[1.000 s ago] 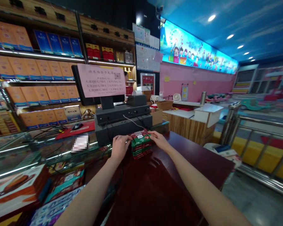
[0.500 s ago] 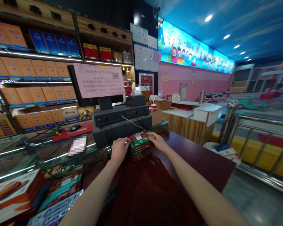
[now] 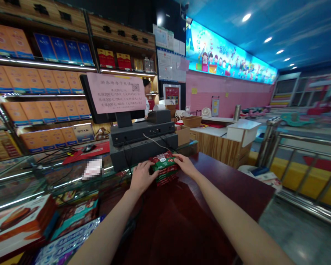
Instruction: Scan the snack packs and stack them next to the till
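Note:
A stack of green and red snack packets (image 3: 164,167) rests on the dark red counter (image 3: 198,217), right in front of the black cash register (image 3: 143,141). My left hand (image 3: 141,178) presses against the stack's left side, fingers curled on it. On the stack's right side lies my right hand (image 3: 184,165), its fingers gripping the top edge. Both forearms reach forward over the counter.
The register's screen (image 3: 113,97) carries a pink notice. A glass display case (image 3: 44,176) with boxed snacks (image 3: 19,224) is at the left. Shelves of orange boxes (image 3: 38,92) stand behind. A wooden counter (image 3: 223,141) and metal railings (image 3: 298,165) are at the right.
My left hand has closed in a little tighter on the stack's left side. The view has shifted slightly. The stack stays where it was.

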`<state>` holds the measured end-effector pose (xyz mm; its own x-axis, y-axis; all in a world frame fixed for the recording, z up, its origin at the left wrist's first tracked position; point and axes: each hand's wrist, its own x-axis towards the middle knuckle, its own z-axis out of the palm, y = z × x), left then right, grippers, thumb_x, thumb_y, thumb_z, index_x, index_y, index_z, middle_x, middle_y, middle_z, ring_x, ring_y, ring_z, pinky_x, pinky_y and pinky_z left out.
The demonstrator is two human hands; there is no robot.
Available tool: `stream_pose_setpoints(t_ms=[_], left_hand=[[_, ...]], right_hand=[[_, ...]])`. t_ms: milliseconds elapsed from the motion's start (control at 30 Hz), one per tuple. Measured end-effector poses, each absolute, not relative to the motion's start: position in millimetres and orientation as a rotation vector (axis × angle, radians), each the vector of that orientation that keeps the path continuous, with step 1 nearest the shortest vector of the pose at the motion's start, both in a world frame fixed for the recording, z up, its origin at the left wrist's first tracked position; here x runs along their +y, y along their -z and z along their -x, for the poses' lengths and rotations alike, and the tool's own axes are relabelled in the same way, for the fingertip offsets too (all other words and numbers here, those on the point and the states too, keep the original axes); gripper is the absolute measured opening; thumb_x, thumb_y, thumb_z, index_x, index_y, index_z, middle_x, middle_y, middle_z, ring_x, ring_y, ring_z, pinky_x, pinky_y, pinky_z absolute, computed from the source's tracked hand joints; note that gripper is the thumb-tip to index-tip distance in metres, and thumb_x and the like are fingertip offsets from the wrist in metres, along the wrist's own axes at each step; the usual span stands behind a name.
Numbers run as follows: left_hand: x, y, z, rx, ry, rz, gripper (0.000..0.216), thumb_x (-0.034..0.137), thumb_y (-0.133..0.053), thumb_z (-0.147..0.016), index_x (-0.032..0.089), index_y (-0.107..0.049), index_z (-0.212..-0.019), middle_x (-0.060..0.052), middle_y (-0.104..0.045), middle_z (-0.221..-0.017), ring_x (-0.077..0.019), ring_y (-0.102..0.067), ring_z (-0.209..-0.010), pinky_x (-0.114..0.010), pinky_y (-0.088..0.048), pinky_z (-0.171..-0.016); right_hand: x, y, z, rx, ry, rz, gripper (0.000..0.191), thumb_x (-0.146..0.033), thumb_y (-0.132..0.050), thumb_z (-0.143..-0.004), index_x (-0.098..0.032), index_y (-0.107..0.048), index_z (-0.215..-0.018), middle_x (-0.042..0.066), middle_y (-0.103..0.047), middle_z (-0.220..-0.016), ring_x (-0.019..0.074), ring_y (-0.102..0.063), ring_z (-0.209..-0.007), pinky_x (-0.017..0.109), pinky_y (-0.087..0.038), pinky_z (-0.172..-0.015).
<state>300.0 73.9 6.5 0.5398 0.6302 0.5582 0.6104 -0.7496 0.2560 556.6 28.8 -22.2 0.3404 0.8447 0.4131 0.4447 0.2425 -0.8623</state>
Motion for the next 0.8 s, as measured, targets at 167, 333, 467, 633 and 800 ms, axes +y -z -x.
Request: stream_pose_setpoints(t_ms=[167,333,467,633,800], left_hand=[[72,-6,-301,1.114,-0.919,-2.727,0.046,0.042,-0.075,-0.079,0.026,-0.06,-0.12,-0.006,-0.066,-0.128,-0.028,-0.058,-0.118,-0.043,-0.043,-0.098],[68,-8,-303,1.164,-0.868,-2.687,0.044,0.035,-0.075,-0.079,0.024,-0.058,-0.119,-0.006,-0.065,-0.127,-0.0285,-0.058,-0.118,-0.044,-0.043,-0.098],[66,-8,-304,1.178,-0.863,-2.687,0.043,0.035,-0.074,-0.079,0.025,-0.058,-0.118,-0.006,-0.066,-0.125,-0.0286,-0.059,-0.117,-0.042,-0.043,-0.097],[66,-6,-307,1.176,-0.881,-2.677,0.042,0.033,-0.074,-0.079,0.025,-0.057,-0.117,-0.006,-0.066,-0.124,-0.0283,-0.06,-0.116,-0.042,-0.044,-0.097],[68,-4,-308,1.148,-0.91,-2.681,0.039,0.032,-0.072,-0.08,0.025,-0.056,-0.115,-0.007,-0.067,-0.121,-0.0274,-0.062,-0.116,-0.041,-0.044,-0.098]], right_hand=[[29,22,-552,-1.249,-0.397,1.408,0.037,-0.033,-0.06,-0.085,-0.023,-0.07,-0.12,0.006,-0.073,-0.121,0.0225,-0.067,-0.113,0.04,-0.047,-0.104],[26,23,-550,-1.208,-0.394,1.45,0.04,-0.037,-0.059,-0.085,-0.023,-0.069,-0.121,0.006,-0.076,-0.108,0.023,-0.07,-0.102,0.04,-0.051,-0.097],[24,23,-548,-1.198,-0.406,1.465,0.04,-0.039,-0.059,-0.085,-0.023,-0.069,-0.121,0.004,-0.077,-0.094,0.022,-0.071,-0.089,0.038,-0.054,-0.088],[23,21,-544,-1.18,-0.427,1.46,0.043,-0.037,-0.059,-0.084,-0.02,-0.068,-0.122,0.005,-0.077,-0.089,0.0233,-0.072,-0.085,0.038,-0.055,-0.083],[19,19,-540,-1.172,-0.454,1.442,0.043,-0.035,-0.06,-0.084,-0.02,-0.067,-0.124,0.006,-0.078,-0.095,0.0232,-0.073,-0.087,0.039,-0.056,-0.086]])
